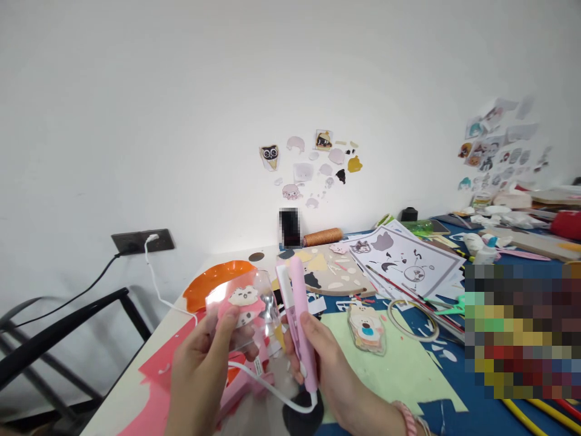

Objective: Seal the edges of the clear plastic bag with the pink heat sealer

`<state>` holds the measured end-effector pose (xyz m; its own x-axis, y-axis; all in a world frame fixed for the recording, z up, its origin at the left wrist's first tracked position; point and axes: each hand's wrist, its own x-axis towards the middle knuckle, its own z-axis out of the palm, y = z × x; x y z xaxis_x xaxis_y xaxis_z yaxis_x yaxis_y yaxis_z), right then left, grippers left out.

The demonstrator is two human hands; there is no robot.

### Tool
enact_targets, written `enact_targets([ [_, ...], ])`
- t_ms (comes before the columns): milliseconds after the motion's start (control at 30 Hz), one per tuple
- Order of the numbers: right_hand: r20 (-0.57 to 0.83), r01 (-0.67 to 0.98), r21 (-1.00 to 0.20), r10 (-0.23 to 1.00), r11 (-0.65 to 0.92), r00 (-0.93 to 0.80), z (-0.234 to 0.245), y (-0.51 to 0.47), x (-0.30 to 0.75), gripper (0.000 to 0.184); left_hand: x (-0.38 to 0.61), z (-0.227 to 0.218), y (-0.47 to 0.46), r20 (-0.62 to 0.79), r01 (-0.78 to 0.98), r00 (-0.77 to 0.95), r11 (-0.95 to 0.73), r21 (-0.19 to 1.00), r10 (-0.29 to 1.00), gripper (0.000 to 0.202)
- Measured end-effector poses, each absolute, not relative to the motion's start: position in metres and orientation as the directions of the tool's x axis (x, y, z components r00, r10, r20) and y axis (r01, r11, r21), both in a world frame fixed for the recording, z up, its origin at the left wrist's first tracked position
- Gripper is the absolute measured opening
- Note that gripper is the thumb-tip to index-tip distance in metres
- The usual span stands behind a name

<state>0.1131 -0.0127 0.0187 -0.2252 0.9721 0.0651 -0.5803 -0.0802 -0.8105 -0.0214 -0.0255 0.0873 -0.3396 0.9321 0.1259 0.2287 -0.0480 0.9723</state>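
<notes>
My left hand (211, 339) is closed on a clear plastic sheet (265, 287), its thumb pressing a white-and-pink cartoon cutout (245, 300) against it. Light glares off the plastic. In my right hand (324, 351) is a small pink hair straightener (302, 321), held upright with its two arms slightly apart at the top. A white cord (276, 393) runs from its lower end across to the left, passing behind my left hand. The plates sit just to the right of the plastic sheet. A finished-looking bear piece in clear plastic (367, 328) lies on green paper (399, 381).
An orange tray (218, 275) and red paper (167, 354) lie at left. Behind are a board with cutouts (351, 281), a thread spool (323, 237) and printed sheets (408, 257). A tape roll (433, 332) lies at right. A wall socket (143, 241) and black chair (127, 303) stand left.
</notes>
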Motion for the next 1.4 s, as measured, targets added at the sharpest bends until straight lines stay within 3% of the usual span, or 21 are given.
enact_targets([
  [633,0.083,-0.389,-0.919,0.932,-0.065,-0.352,0.038,-0.015,0.121,0.046,-0.029,0.097,-0.024,0.260,0.326,-0.280,-0.163,0.931,0.924,0.037],
  [933,0.109,-0.309,-0.951,0.962,0.027,-0.249,0.032,-0.012,0.123,0.042,-0.022,0.100,-0.028,0.264,0.313,-0.262,-0.177,0.933,0.928,0.032],
  [1133,0.164,-0.267,-0.958,0.961,0.102,-0.221,0.033,-0.013,0.123,0.043,-0.037,0.101,-0.024,0.277,0.427,-0.219,-0.163,0.889,0.936,0.038],
  [1400,0.096,-0.361,-0.931,0.921,-0.051,-0.377,0.031,-0.013,0.117,0.049,-0.065,0.118,-0.004,0.251,0.454,-0.031,-0.210,0.866,0.967,0.041],
])
